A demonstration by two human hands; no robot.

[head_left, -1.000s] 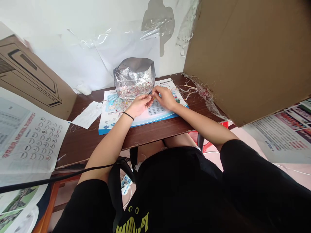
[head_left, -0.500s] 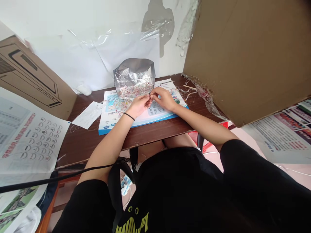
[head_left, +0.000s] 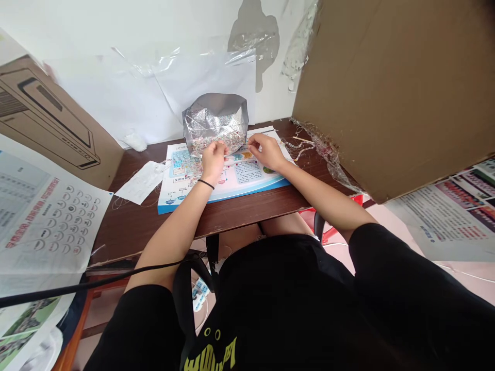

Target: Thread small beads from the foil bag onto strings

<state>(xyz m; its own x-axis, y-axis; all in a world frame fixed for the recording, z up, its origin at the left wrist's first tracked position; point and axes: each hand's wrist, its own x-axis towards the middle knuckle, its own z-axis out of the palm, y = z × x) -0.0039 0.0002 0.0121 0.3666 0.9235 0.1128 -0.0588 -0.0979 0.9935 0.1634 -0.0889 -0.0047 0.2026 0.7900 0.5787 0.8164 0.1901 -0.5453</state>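
A silver-lined bag (head_left: 214, 114) stands open toward me, with many small colourful beads (head_left: 228, 139) inside. My left hand (head_left: 214, 161) is at its front lip, fingers curled; what they hold, if anything, is too small to make out. To the right of the bag, my right hand (head_left: 267, 152) has thumb and forefinger pinched together over the printed sheets. Whatever lies in that pinch cannot be seen clearly. Beneath both hands is a stack of printed sheets (head_left: 247, 175) with a blue edge, and loose beads (head_left: 189, 166) are scattered on its left part.
A white paper slip (head_left: 141, 183) lies left of the stack on the brown table (head_left: 228, 219). Bead strands (head_left: 303, 149) and crumpled clear plastic (head_left: 328, 154) lie to the right. Cardboard panels (head_left: 386, 93) flank the table, and a white wall stands behind.
My hands have come apart from where their fingertips met. The left moved left and up to the bag's front lip; the right shifted slightly right, still pinched.
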